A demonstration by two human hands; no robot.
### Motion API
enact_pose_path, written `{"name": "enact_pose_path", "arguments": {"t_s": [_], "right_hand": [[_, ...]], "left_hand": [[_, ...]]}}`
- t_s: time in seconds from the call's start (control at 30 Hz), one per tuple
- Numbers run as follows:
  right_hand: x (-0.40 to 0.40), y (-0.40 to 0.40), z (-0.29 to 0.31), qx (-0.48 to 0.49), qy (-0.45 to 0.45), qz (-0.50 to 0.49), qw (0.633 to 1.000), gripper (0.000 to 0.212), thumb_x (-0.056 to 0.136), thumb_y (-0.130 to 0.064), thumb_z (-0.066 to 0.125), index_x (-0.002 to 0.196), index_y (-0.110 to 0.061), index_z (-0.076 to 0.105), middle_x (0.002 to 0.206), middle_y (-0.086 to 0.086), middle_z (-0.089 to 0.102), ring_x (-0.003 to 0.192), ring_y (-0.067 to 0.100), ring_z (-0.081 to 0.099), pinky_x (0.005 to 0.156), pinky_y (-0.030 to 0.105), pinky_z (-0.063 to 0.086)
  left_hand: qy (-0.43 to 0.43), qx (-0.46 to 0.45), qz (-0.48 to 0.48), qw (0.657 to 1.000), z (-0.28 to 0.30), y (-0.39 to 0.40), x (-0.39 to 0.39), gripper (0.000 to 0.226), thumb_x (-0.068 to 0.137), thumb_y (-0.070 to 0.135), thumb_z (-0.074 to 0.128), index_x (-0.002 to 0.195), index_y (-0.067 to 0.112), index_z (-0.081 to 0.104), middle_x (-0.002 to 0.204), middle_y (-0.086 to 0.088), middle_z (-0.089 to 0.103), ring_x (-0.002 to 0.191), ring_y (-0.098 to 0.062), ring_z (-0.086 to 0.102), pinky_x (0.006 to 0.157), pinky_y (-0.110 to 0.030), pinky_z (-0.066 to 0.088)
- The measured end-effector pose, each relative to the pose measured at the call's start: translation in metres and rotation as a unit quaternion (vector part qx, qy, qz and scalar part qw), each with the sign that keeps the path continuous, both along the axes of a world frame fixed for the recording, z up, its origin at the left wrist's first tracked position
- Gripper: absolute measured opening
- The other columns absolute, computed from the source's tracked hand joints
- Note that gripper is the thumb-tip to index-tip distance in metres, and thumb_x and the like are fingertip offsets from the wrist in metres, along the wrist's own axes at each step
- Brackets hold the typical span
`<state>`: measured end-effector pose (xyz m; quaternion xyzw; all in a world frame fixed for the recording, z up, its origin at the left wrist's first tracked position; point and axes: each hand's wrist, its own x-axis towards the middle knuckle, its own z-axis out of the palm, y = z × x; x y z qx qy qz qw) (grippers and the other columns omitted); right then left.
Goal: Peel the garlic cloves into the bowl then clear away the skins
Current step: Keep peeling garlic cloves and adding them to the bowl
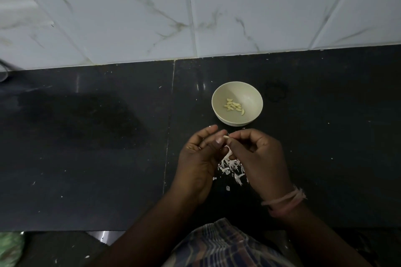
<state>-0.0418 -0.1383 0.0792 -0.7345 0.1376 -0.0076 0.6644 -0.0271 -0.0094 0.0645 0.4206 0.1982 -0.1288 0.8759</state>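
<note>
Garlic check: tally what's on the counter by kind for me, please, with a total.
Bowl: 1
Peeled cloves in the bowl: about 10
Clove being peeled, between left hand and right hand: 1
Pile of skins: 1
Total: about 13

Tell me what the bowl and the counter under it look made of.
Bowl: probably plastic or melamine, cream and matte, with a thin even rim and only soft highlights; ceramic is possible. Counter: looks like polished dark stone, maybe granite, glossy with reflected streaks and a straight seam between slabs.
</note>
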Motion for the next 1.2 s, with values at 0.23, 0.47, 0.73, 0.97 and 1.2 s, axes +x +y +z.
{"name": "enact_pose_path", "arguments": {"t_s": [0.23,0.47,0.73,0.97,1.2], "right_hand": [[-0.002,0.002,0.001,-0.110,-0.048,0.027,0.992,0.008,0.087,-0.012,0.076,0.091,-0.019,0.075,0.083,-0.007,0.074,0.077,0.005,0.072,0.071,0.023,0.058],[-0.001,0.003,0.007,-0.219,-0.102,0.023,0.970,0.004,0.084,-0.014,0.078,0.084,-0.017,0.075,0.073,-0.012,0.068,0.069,0.001,0.065,0.060,0.005,0.043],[0.004,0.003,0.005,-0.291,-0.122,0.048,0.948,0.007,0.082,-0.013,0.074,0.076,-0.017,0.071,0.070,-0.010,0.065,0.065,0.005,0.061,0.059,0.011,0.045],[0.004,-0.001,-0.001,-0.290,-0.099,0.051,0.951,0.011,0.082,-0.015,0.073,0.073,-0.019,0.068,0.066,-0.008,0.063,0.062,0.007,0.060,0.057,0.023,0.049],[0.005,-0.003,0.007,-0.120,0.002,0.039,0.992,0.016,0.086,-0.022,0.076,0.072,-0.018,0.069,0.057,-0.011,0.062,0.052,0.001,0.055,0.052,0.013,0.039]], "left_hand": [[-0.032,-0.014,0.017,0.999,-0.002,-0.001,-0.002,0.033,0.074,-0.003,0.068,0.106,0.004,0.064,0.091,-0.012,0.074,0.080,-0.017,0.072,0.073,-0.026,0.060],[-0.081,0.078,0.018,0.993,0.003,-0.001,-0.002,0.030,0.076,-0.001,0.073,0.104,0.006,0.064,0.093,-0.015,0.075,0.090,-0.023,0.073,0.088,-0.038,0.058],[-0.066,0.110,0.003,0.992,0.007,0.002,-0.003,0.027,0.084,-0.009,0.069,0.108,0.001,0.063,0.099,-0.022,0.075,0.095,-0.030,0.073,0.092,-0.043,0.058],[-0.039,0.068,-0.020,0.997,0.009,0.001,0.000,0.029,0.078,-0.006,0.074,0.103,0.002,0.063,0.098,-0.022,0.076,0.091,-0.027,0.075,0.078,-0.031,0.060],[-0.031,0.035,-0.065,0.997,0.008,0.003,0.006,0.037,0.072,0.002,0.075,0.108,0.001,0.064,0.097,-0.018,0.075,0.091,-0.023,0.074,0.079,-0.031,0.060]]}}
